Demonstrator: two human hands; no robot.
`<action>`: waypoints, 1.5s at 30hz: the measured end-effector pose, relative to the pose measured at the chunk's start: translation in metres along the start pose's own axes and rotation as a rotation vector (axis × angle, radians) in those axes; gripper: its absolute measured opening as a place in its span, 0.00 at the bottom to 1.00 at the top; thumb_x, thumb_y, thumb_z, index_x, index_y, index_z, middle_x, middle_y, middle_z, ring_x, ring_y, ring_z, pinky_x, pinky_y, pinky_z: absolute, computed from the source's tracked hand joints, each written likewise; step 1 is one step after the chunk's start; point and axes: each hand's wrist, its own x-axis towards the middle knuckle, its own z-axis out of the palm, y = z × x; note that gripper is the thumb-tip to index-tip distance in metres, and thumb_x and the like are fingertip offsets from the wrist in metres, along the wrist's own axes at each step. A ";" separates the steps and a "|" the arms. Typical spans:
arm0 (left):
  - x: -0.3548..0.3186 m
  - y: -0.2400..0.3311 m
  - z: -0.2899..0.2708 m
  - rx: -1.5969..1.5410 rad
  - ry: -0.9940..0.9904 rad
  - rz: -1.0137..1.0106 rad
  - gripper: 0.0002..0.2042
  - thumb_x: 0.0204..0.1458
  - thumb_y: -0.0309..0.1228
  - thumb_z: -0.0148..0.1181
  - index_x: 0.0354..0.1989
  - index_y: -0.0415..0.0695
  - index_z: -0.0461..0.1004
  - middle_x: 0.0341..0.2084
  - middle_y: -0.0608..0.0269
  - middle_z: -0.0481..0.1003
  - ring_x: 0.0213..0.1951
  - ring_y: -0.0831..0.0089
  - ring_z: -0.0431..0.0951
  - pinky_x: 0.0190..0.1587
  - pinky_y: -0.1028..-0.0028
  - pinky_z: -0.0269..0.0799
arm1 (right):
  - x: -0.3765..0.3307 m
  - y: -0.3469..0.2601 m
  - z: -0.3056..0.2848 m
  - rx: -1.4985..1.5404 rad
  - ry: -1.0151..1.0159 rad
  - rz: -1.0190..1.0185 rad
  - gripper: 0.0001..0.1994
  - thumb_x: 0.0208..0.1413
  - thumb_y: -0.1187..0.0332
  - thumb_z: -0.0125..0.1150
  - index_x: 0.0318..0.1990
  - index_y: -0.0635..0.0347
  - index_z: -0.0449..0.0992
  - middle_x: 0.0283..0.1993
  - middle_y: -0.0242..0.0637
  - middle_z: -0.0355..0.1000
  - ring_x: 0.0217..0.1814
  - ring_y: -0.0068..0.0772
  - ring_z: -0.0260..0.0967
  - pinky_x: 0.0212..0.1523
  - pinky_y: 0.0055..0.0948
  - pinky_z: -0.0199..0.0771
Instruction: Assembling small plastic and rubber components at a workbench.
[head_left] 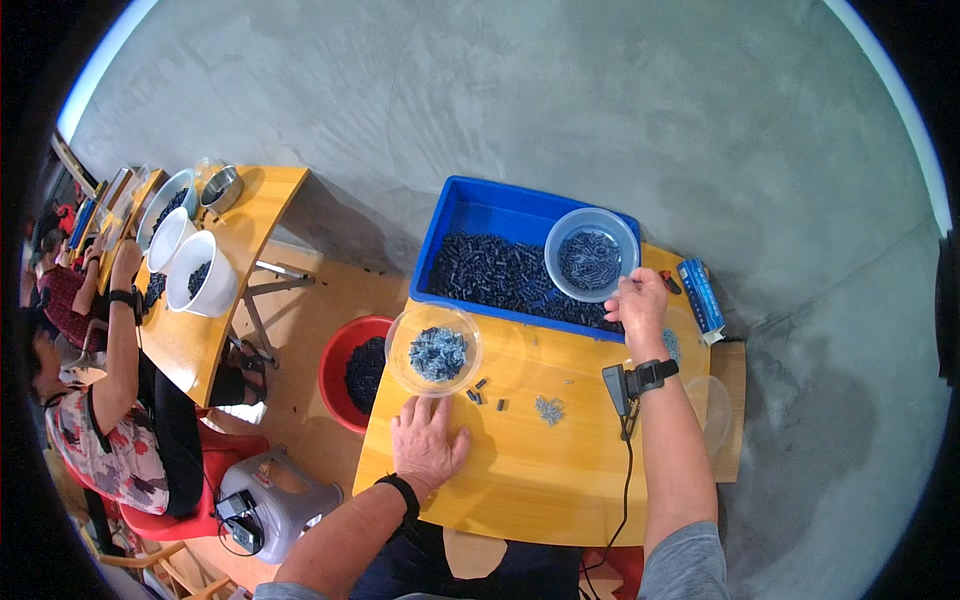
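On a yellow wooden table [560,470], the left hand [428,440] lies flat near the left edge, just below a clear bowl [434,350] of blue-grey parts. The right hand [636,303] grips the rim of a second clear bowl [591,254] resting in a blue bin [480,212] of dark parts at the far edge. A few loose pieces [480,392] lie between the hands.

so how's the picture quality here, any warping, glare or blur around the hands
Head view: strong fisheye warping, with black corners and the yellow table edges bowed. Light is soft and even, with only faint shadows by the blue bin. No strong glare. The left hand and right hand look sharp; the person at the left rim looks squeezed.
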 end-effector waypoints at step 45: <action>0.000 -0.006 0.011 0.108 0.061 0.038 0.28 0.45 0.41 0.56 0.55 0.42 0.66 0.54 0.51 0.65 0.56 0.51 0.62 0.53 0.53 0.59 | -0.052 -0.058 -0.167 0.114 0.062 0.055 0.05 0.56 0.70 0.53 0.31 0.62 0.69 0.22 0.35 0.67 0.17 0.25 0.65 0.17 0.25 0.65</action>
